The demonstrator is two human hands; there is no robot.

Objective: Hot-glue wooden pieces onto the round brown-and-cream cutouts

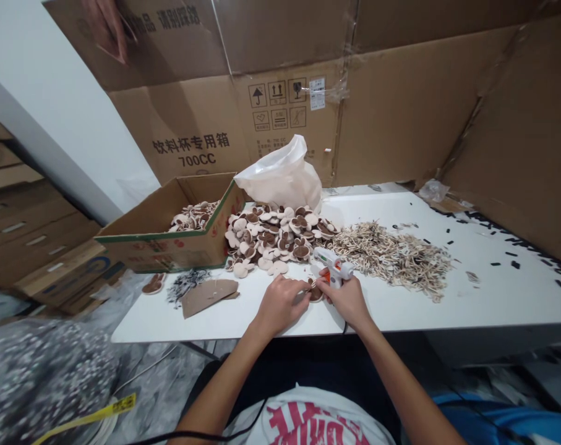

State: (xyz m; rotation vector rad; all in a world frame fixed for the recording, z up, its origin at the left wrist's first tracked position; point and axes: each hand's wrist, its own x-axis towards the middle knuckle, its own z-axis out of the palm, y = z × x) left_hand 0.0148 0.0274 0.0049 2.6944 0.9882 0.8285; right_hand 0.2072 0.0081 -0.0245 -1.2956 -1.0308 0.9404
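Observation:
A white-and-orange hot glue gun [334, 267] is gripped in my right hand [349, 301], its body lying over the table in front of me. My left hand [282, 303] is closed, thumb and finger pinched at a small beige band [312, 283]. Under my fingertips lies a brown, rounded fabric piece [315, 295], partly covered by both hands. Just beyond is a heap of brown and cream fabric pieces [273, 238]. To the right of the glue gun spreads a pile of beige band-like strands [396, 256].
An open cardboard box [169, 252] of similar pieces stands left, near dark scraps [187, 285] and a cardboard piece [209, 298]. A white plastic bag [284, 176] sits behind the heap. Small black pieces [515, 264] lie right. Another person's hand [108, 28] hangs at top left.

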